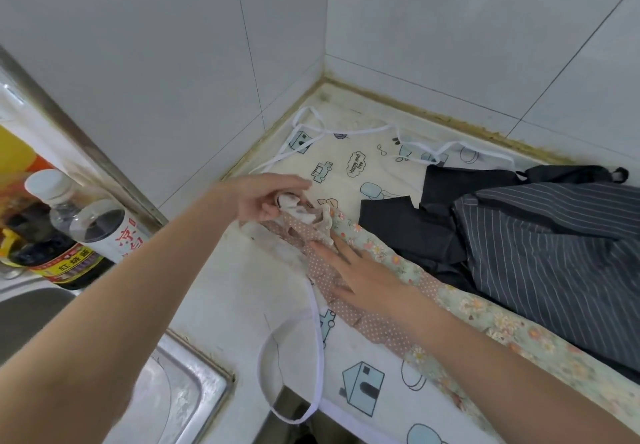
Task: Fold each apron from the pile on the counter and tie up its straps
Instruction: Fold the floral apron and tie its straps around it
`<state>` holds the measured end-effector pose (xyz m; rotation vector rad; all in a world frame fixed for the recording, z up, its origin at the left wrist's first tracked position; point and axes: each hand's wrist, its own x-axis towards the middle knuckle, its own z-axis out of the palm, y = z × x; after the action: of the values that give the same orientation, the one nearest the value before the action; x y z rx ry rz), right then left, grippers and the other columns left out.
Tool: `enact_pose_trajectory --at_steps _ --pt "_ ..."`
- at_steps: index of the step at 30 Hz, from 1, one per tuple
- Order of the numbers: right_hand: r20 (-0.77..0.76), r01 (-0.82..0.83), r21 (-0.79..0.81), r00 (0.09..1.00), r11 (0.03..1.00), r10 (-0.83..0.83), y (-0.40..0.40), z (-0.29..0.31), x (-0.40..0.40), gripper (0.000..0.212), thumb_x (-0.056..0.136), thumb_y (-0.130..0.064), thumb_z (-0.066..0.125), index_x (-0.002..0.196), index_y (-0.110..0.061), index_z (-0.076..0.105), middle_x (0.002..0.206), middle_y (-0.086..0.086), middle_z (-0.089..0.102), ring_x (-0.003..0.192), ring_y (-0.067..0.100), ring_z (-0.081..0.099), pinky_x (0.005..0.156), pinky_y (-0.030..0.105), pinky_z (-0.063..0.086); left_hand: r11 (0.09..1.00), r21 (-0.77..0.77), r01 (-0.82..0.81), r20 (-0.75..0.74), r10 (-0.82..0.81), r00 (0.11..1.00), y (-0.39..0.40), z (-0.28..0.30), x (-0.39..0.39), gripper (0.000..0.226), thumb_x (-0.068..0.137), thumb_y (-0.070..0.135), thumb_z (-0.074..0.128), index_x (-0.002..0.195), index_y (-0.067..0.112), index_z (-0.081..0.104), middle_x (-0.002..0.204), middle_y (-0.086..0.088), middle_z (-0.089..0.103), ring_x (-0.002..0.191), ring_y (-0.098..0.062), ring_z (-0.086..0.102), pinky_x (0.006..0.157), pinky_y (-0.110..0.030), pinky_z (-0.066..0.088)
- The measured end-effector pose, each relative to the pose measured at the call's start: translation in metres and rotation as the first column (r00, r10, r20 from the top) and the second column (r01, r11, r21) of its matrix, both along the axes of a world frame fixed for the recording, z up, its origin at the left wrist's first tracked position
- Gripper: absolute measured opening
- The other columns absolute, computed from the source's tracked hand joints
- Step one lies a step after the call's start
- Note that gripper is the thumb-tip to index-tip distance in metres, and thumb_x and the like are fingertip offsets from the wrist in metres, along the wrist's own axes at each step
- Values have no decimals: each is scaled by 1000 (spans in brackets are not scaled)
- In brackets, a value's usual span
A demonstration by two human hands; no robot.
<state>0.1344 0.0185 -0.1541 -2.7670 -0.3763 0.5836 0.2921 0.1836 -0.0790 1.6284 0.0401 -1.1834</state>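
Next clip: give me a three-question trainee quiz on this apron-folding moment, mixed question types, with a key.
1. True or false: the right hand lies flat, pressing the floral apron.
2. What does the left hand pinch? A) the apron's lace end B) the soy sauce bottle C) the striped apron
3. Fill in: the white strap loop hangs over the counter's front edge beside the ____.

Key: 1 true; 2 A; 3 sink.

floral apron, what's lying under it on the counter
The folded floral apron lies on a cream cartoon-print apron, whose white straps trail out. The part directly beneath it is covered and cannot be seen.
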Motion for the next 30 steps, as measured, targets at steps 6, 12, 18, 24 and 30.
enact_pose_trajectory --at_steps 6,12,18,24,30 --pt "-32 -17 -102 999 995 14 6 4 -3 90 92 -4 45 143 -49 -14 154 3 -26 125 37 36 69 31 45 737 558 381 91 -511 855 5 13 -5 24 88 16 62 65 13 66 62 4 62 47 -4 48 37 -12 35" --pt "-86 -22 -117 996 993 12 8 8 -3 96 90 5 41 141 -53 -16 150 5 -36 123 38 39 54 27 39 938 -200 -283 203 322 925 1 21 9 23 98 16 47 86 13 66 80 6 68 59 -5 43 40 -11 36" --pt "-125 -91 -194 990 977 68 4 13 5 88 94 -5 48 144 -50 -10 155 9 -25 117 36 47 69 32 49 654 -228 -722 228 756 613 3 -9 1 11 89 1 52 85 12 55 80 -8 51 73 -17 52 57 -22 47" --pt "-125 -96 -191 990 977 73 2 9 7 93 92 -6 52 145 -46 -13 154 16 -23 80 25 50 45 21 30 550 768 -327 635 -719 282 21 -12 21 66 97 34 36 150 13 5 158 0 6 146 -28 0 117 -49 3" --pt "-45 -77 -183 997 980 69 3 10 3 90 92 -9 54 147 -44 -8 156 14 -19 121 36 46 69 33 46 510 822 -253 569 -722 393 28 -9 28 52 89 17 49 139 9 38 146 -10 38 138 -33 27 108 -43 31"
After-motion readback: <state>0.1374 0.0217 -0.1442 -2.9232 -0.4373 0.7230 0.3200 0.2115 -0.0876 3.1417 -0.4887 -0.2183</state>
